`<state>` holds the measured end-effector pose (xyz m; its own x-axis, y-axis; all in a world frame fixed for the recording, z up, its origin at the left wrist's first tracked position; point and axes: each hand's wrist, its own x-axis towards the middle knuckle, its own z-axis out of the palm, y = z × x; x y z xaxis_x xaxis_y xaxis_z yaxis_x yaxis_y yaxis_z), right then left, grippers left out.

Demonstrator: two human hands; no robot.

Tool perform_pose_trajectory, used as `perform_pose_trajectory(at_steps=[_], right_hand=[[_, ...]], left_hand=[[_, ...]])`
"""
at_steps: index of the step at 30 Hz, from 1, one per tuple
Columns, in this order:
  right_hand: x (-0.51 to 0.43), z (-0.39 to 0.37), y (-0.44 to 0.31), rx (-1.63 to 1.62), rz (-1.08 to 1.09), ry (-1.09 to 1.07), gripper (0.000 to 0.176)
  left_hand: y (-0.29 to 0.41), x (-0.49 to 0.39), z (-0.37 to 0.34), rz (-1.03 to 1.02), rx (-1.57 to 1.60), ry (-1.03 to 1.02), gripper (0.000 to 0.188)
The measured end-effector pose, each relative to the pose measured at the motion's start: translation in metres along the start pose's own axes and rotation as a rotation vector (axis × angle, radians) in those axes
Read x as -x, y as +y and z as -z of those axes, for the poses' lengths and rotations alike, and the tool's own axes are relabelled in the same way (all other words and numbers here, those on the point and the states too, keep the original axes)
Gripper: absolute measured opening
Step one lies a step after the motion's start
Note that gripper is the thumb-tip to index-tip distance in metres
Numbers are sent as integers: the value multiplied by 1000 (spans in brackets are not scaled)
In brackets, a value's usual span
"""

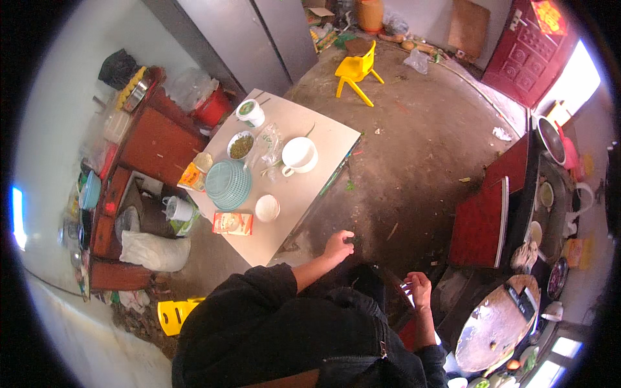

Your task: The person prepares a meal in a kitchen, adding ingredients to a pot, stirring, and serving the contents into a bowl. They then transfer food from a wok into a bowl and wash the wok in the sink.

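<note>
My left hand (339, 250) is above the floor, just off the near right edge of the table (310, 194). Its fingers are curled and apart, and nothing shows between them. Lower right, my right hand (418, 288) hangs beside a shiny, bright-edged thing (406, 291); whether the fingers grip it is unclear. Nearest the left hand on the tabletop are a small round bowl with pale contents (267, 208) and a red-and-white packet (233, 223). Behind them stand an upturned blue-green plastic colander (229, 185) and a large white mug (300, 155).
A bowl of green bits (241, 145), a lidded white tub (250, 113) and a clear plastic bag (268, 143) occupy the table's far side. At right, a red cabinet door (478, 228) juts out below the counter, near a round wooden board (495, 325). A yellow chair (356, 70) stands beyond.
</note>
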<state>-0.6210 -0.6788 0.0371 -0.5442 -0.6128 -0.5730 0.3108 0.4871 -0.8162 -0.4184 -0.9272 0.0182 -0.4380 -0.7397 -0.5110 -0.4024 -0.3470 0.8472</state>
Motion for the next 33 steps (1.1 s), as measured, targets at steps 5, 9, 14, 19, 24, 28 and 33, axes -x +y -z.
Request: perform_pose_trajectory(at_steps=[5,9,14,19,24,28,33], right_hand=[[-15,12,0,32,46,-21,24],[-17,13,24,10,-91,-20,29],[-22,-23,23,50,-174,36,20],[8,-48,8,221,-215,106,31],[22,-55,44,825,139,680,16],[13,-27,94,408,41,937,23],[-20,48,163,219,43,1057,24]], left_hand=[[21,1,4,241,121,-10,34],[19,-16,6,208,-99,-166,33],[-20,-44,54,-302,-324,-408,34],[22,-57,61,442,84,-318,50],[38,-78,48,255,-258,-432,42],[56,-65,-6,100,-546,-702,26],[8,-41,-103,-336,-597,-1012,18]])
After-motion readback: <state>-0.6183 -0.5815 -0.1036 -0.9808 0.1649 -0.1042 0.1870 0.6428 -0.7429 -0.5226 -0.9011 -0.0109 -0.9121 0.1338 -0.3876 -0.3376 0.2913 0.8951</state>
